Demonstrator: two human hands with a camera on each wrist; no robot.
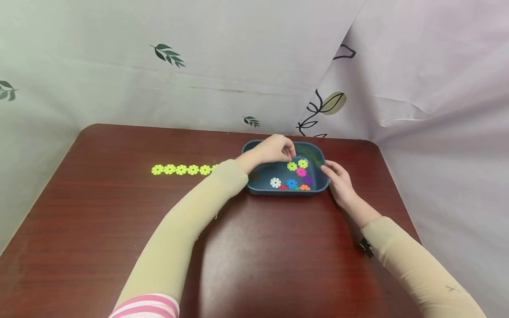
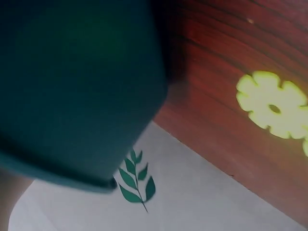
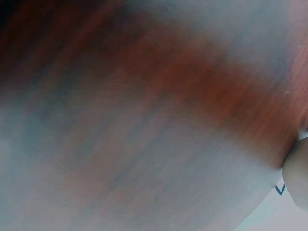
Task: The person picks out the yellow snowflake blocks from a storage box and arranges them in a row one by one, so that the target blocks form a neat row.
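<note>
My left hand (image 1: 277, 149) reaches over a dark blue-green plastic tub (image 1: 260, 192), its fingers bent loosely downward. No disc shows between those fingers. Just beneath the fingertips lie two yellow-green flower-shaped plastic discs (image 1: 292, 166). Also in the tub are a pink disc (image 1: 301, 172), a purple disc (image 1: 308, 180), a blue disc (image 1: 292, 183), a white disc (image 1: 275, 182) and an orange disc (image 1: 305, 187). My right hand (image 1: 339, 183) grips the tub's right end, thumb at the rim. The left wrist view shows the tub's outer wall (image 2: 82, 96) up close.
A straight row of several yellow-green discs (image 1: 181, 169) lies on the reddish-brown wooden table (image 1: 254, 256) left of the tub; my left sleeve covers its right end. Pale cloth (image 1: 222, 66) with leaf prints hangs behind the table and at its sides.
</note>
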